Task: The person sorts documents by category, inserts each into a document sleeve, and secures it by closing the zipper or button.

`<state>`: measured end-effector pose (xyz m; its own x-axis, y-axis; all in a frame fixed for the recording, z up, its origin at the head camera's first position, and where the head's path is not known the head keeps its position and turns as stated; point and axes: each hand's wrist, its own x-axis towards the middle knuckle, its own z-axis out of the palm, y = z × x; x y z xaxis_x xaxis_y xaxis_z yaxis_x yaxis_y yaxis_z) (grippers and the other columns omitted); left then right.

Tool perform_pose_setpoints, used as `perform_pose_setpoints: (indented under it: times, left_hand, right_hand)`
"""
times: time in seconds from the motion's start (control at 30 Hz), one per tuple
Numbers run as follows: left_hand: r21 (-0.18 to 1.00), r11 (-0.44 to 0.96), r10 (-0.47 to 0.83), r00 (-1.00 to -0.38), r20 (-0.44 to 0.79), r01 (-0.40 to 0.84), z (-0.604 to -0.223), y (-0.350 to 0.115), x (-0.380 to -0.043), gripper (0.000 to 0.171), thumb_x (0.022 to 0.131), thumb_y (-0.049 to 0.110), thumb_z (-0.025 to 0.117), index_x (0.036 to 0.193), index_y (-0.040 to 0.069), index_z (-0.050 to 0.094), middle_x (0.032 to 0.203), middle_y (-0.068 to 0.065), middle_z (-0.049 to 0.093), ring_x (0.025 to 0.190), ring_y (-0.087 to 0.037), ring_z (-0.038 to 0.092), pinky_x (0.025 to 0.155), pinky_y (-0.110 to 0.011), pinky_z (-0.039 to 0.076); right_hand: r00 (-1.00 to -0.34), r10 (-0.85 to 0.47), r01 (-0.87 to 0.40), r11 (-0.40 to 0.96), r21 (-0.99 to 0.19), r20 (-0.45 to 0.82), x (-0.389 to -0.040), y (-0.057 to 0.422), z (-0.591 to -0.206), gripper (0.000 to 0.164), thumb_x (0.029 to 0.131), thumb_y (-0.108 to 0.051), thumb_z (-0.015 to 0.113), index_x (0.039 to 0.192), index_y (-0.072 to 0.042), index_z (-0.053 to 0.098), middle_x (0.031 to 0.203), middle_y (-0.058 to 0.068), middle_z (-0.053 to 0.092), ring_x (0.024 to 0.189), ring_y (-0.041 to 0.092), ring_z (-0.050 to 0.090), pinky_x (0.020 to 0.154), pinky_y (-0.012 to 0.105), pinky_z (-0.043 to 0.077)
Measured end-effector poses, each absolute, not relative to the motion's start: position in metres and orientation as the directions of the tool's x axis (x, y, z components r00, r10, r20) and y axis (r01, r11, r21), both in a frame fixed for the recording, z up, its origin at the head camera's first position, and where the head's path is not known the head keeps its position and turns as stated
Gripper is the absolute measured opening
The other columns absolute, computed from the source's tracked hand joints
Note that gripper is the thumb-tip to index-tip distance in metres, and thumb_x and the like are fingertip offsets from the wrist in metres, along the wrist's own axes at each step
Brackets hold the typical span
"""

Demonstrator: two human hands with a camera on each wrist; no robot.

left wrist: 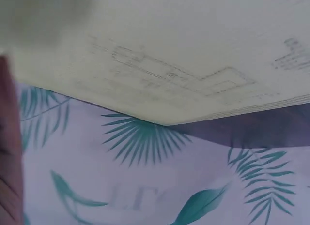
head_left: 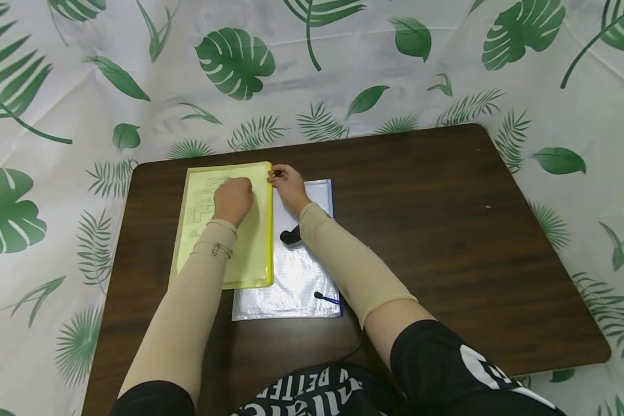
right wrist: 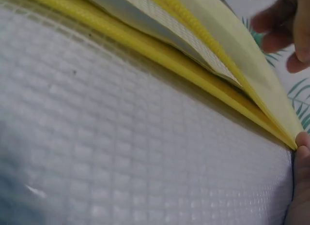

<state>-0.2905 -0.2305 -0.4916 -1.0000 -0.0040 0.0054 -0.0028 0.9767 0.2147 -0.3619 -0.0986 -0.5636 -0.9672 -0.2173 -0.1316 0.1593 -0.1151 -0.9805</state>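
A yellow zip folder with printed sheets inside lies on the table. Its zipper edge gapes along the right side, showing pale paper between the two yellow bands. At the far right corner, my right hand pinches a small dark zipper pull. My left hand is over the upper part of the folder with its fingers curled under, hidden from the head view. Part of that hand shows at the left edge of the left wrist view. I cannot tell whether it grips anything.
Partly under the yellow folder lies a clear mesh zip folder with a blue edge and a dark-tipped blue pull. The dark wooden table extends to the right. A leaf-patterned cloth surrounds the table.
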Motion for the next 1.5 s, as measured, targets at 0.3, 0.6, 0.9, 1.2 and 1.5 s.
perform_pose_setpoints:
  times: [0.3, 0.6, 0.9, 1.2, 1.5]
  left_hand:
    - [0.454, 0.882, 0.079, -0.989, 0.125, 0.128, -0.516, -0.251, -0.333, 0.032, 0.095, 0.013, 0.061, 0.125, 0.000, 0.058, 0.128, -0.020, 0.054, 0.122, -0.040, 0.045, 0.102, -0.050, 0.038]
    - [0.322, 0.942, 0.113, -0.993, -0.037, 0.096, -0.532, -0.238, -0.340, 0.051, 0.099, 0.026, 0.054, 0.146, 0.008, 0.039, 0.148, -0.014, 0.042, 0.137, -0.035, 0.036, 0.095, -0.065, 0.038]
    - [0.268, 0.961, 0.094, -0.993, -0.072, 0.071, -0.527, -0.236, -0.330, 0.051, 0.102, 0.030, 0.049, 0.148, 0.013, 0.037, 0.147, -0.014, 0.037, 0.138, -0.035, 0.030, 0.092, -0.071, 0.034]
    - [0.380, 0.923, 0.089, -0.993, -0.082, 0.051, -0.535, -0.233, -0.331, 0.039, 0.100, 0.025, 0.052, 0.137, 0.014, 0.051, 0.136, -0.017, 0.041, 0.126, -0.041, 0.034, 0.092, -0.067, 0.032]
    - [0.524, 0.852, 0.058, -0.994, -0.090, 0.002, -0.526, -0.238, -0.339, 0.024, 0.095, 0.017, 0.060, 0.117, 0.007, 0.057, 0.121, -0.016, 0.061, 0.115, -0.038, 0.049, 0.091, -0.057, 0.021]
  right_hand:
    - [-0.952, -0.289, 0.127, -0.085, -0.988, -0.098, -0.353, -0.095, -0.561, 0.030, 0.095, 0.008, 0.049, 0.125, 0.005, 0.054, 0.117, 0.017, 0.062, 0.104, 0.024, 0.063, 0.089, 0.024, 0.051]
    - [-0.941, -0.324, 0.144, -0.113, -0.983, -0.100, -0.355, -0.089, -0.561, 0.032, 0.093, 0.012, 0.047, 0.124, 0.006, 0.055, 0.116, 0.017, 0.063, 0.102, 0.020, 0.065, 0.089, 0.024, 0.052]
    - [-0.935, -0.335, 0.134, -0.038, -0.990, -0.114, -0.349, -0.087, -0.560, 0.031, 0.095, 0.008, 0.046, 0.124, 0.002, 0.055, 0.115, 0.013, 0.064, 0.099, 0.017, 0.066, 0.086, 0.022, 0.052]
    - [-0.931, -0.351, 0.129, -0.076, -0.989, -0.095, -0.349, -0.083, -0.571, 0.027, 0.095, 0.006, 0.046, 0.119, 0.000, 0.058, 0.109, 0.012, 0.066, 0.094, 0.016, 0.067, 0.084, 0.026, 0.054]
    - [-0.918, -0.380, 0.185, -0.157, -0.970, -0.114, -0.348, -0.082, -0.567, 0.028, 0.095, 0.007, 0.047, 0.121, 0.000, 0.058, 0.110, 0.012, 0.067, 0.096, 0.017, 0.067, 0.088, 0.031, 0.053]
